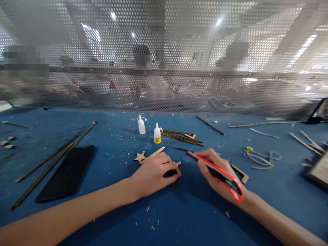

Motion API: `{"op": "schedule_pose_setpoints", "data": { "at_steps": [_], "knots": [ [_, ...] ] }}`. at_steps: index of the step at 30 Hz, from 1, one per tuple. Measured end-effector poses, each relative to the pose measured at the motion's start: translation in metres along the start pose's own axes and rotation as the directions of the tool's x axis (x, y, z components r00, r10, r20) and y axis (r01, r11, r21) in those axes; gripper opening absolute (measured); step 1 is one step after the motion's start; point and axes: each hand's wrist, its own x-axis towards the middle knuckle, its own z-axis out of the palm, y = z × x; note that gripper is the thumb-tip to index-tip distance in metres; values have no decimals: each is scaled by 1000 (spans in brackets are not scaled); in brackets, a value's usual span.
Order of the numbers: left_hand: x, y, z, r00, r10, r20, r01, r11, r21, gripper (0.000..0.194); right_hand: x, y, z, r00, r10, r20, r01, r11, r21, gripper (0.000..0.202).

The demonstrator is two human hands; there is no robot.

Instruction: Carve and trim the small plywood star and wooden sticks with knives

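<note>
Clasped in the right hand (217, 185) is a red-and-black utility knife (222, 173), while the left hand (153, 173) pinches a small tan wooden piece (178, 169).

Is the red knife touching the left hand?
Apart. The head view shows blue table between the knife and the left hand.
</note>
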Motion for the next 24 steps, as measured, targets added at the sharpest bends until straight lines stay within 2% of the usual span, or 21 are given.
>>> {"op": "schedule_pose_setpoints", "data": {
  "at_steps": [2,3,6,8,11,14,16,18,19,21,22,24],
  "knots": [
    [0,3,-1,1000,-3,10,3,1000,-4,17,5,10,-10,989,9,-150,-19,998,-65,27],
    [1,4,-2,1000,-2,11,2,1000,-2,18,7,15,-15,982,3,-187,-24,994,-111,31],
    [2,4,-8,999,-8,-31,9,999,45,26,14,36,-28,986,-77,-145,33,958,-284,44],
    [3,-3,-15,998,-24,-62,33,988,148,29,16,51,-33,990,-124,-73,84,907,-412,53],
    [3,-21,-26,995,-82,-54,95,934,343,28,19,73,-33,991,-115,-73,59,844,-533,50],
    [3,-34,-35,991,-128,-44,136,943,303,28,22,84,-34,987,-135,-86,64,825,-561,38],
    [6,-32,-40,990,-128,-52,137,954,267,30,23,81,-36,985,-145,-92,69,822,-565,36],
    [14,-22,-45,986,-149,-77,161,972,172,27,22,66,-36,974,-172,-149,58,820,-569,37],
    [19,-15,-47,977,-194,-89,199,979,51,24,21,54,-35,962,-198,-186,59,820,-570,37],
    [30,-1,-48,955,-296,7,285,915,-286,22,17,26,-29,924,-309,-226,135,814,-564,39],
    [35,6,-46,938,-338,80,339,843,-418,26,14,12,-24,910,-374,-180,219,802,-556,42],
    [43,17,-41,919,-352,177,384,702,-599,28,6,-10,-15,877,-480,6,412,746,-524,46]
  ]
}}
